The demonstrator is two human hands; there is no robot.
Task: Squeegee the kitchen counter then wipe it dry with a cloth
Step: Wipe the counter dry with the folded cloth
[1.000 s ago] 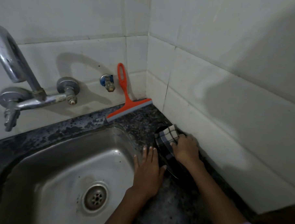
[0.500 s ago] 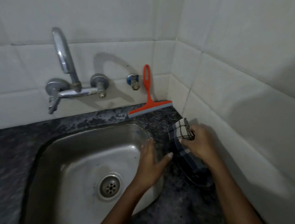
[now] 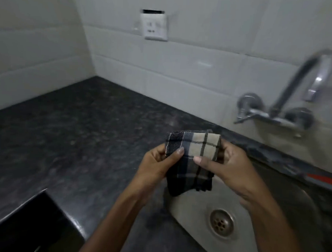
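A folded checked cloth [image 3: 191, 163], dark blue and beige, hangs in the air above the left rim of the sink. My left hand [image 3: 157, 163] pinches its left edge with the thumb on top. My right hand [image 3: 226, 164] grips its right edge, thumb across the front. The dark speckled counter [image 3: 75, 133] stretches to the left below the cloth. Only a blurred orange strip of the squeegee [image 3: 322, 179] shows at the right edge, behind the sink.
The steel sink [image 3: 271, 216] with its drain [image 3: 221, 222] lies under my right forearm. A chrome wall tap [image 3: 280, 111] juts out at the right. A white wall socket [image 3: 154, 26] sits on the tiles. A dark recess [image 3: 29, 226] opens at the lower left.
The view has swung left, from the right corner to the counter left of the sink. The cloth has been lifted off the counter and both hands now hold it.
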